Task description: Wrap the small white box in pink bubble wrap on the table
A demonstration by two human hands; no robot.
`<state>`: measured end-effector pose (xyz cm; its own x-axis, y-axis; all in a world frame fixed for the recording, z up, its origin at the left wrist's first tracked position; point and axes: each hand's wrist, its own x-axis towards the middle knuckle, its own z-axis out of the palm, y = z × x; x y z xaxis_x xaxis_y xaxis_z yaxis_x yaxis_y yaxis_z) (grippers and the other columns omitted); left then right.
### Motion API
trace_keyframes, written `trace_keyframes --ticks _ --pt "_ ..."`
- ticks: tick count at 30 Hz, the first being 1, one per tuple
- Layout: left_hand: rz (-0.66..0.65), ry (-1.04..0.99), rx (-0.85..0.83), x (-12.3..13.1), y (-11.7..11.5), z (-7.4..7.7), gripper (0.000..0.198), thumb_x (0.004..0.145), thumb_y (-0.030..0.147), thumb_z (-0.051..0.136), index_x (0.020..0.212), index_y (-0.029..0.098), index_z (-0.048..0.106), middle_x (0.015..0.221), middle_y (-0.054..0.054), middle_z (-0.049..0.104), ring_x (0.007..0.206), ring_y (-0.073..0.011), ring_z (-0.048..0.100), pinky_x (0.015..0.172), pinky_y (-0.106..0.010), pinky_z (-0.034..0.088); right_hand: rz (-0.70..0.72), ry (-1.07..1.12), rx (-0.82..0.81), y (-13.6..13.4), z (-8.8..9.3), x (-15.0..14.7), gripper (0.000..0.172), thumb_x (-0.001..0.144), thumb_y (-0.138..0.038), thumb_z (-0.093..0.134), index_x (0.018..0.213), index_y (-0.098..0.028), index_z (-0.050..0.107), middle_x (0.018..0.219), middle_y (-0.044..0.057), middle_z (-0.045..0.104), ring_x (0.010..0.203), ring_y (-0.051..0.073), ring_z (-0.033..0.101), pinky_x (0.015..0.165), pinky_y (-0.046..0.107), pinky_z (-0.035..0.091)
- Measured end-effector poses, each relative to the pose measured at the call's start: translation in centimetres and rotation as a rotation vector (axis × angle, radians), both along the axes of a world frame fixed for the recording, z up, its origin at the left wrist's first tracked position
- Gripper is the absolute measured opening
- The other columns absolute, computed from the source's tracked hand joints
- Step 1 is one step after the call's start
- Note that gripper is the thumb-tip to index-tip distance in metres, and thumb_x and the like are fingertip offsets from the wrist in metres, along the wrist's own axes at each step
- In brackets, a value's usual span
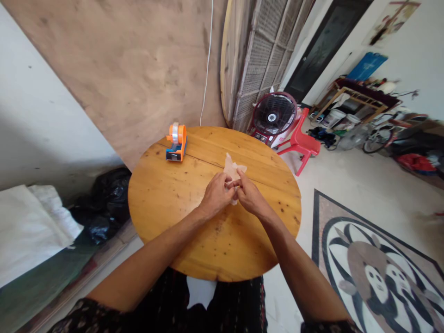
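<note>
Over the middle of a round wooden table (197, 222), my two hands meet at a thin, pale pinkish-white crumpled sheet (231, 168). Whether it is tissue paper or thin plastic I cannot tell. My left hand (217, 192) grips it from the left with curled fingers. From the right, my right hand (249, 193) pinches it, its fingers touching those of the left. Part of the sheet sticks out beyond the fingertips, and a small bit shows below them; the rest is hidden. An orange and blue tape dispenser (178, 147) with a roll of clear tape stands at the far left of the tabletop.
Behind the table's right side stand a dark red fan (274, 115) and a red plastic chair (303, 141). Black bags (113, 194) and white sacking (31, 226) lie to the left. A wooden board (156, 60) leans behind. A panda floor design (378, 273) is at right.
</note>
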<state>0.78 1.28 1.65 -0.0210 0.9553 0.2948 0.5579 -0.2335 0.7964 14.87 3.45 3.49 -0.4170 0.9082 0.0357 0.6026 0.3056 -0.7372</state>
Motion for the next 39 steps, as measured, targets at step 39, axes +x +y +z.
trace_keyframes --ticks 39 --pt "-0.239 0.204 -0.039 -2.3 2.8 -0.6 0.024 0.074 0.020 0.057 0.096 0.023 0.048 0.091 -0.005 0.060 0.093 -0.0240 0.057 0.074 -0.036 0.048 -0.189 -0.069 0.041 10.6 -0.5 4.8 0.022 0.076 -0.024 0.053 0.093 -0.017 0.065 0.062 -0.002 0.055 0.056 0.013 0.048 0.053 0.023 0.034"
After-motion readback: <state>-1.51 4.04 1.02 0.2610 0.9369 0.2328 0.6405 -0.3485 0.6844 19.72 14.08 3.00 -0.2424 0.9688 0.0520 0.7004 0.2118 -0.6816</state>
